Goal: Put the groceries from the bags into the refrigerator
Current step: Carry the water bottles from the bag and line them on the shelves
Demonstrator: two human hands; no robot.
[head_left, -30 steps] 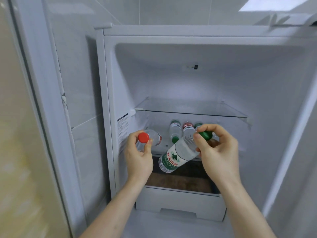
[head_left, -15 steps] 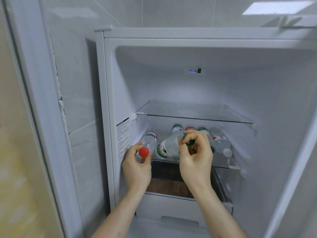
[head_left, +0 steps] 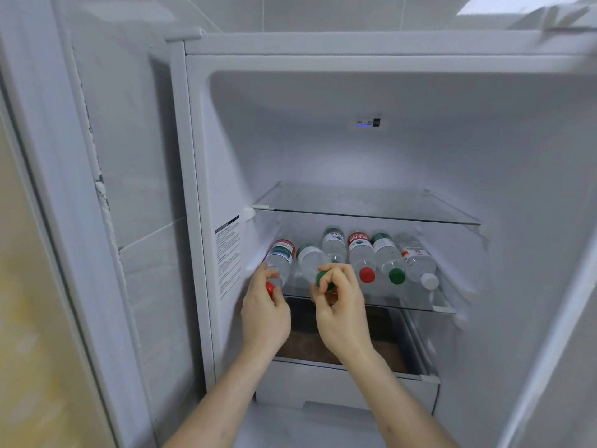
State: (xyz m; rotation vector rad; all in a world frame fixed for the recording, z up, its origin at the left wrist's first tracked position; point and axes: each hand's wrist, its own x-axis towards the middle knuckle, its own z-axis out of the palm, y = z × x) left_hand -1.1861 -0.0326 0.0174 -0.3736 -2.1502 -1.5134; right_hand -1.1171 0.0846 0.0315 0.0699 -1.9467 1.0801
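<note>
The refrigerator stands open, and its lower glass shelf (head_left: 420,303) carries several water bottles lying on their sides, caps toward me. My left hand (head_left: 263,313) grips the cap end of a red-capped bottle (head_left: 280,257) at the shelf's far left. Right beside it lies a green-capped bottle (head_left: 310,260), and my right hand (head_left: 340,313) pinches it at the green cap. To the right lie further bottles: one partly hidden behind (head_left: 333,242), a red-capped one (head_left: 361,257), a green-capped one (head_left: 387,258) and a white-capped one (head_left: 418,260).
An upper glass shelf (head_left: 365,205) sits above the bottles. Below the lower shelf is a drawer (head_left: 342,383) with a brown inside. The fridge's left inner wall bears a label (head_left: 228,253). A tiled wall is at the left.
Both hands pushed their bottles further onto the lower shelf. The green-capped bottle swung from a slant to lie straight beside the red-capped one. The view shifted closer.
</note>
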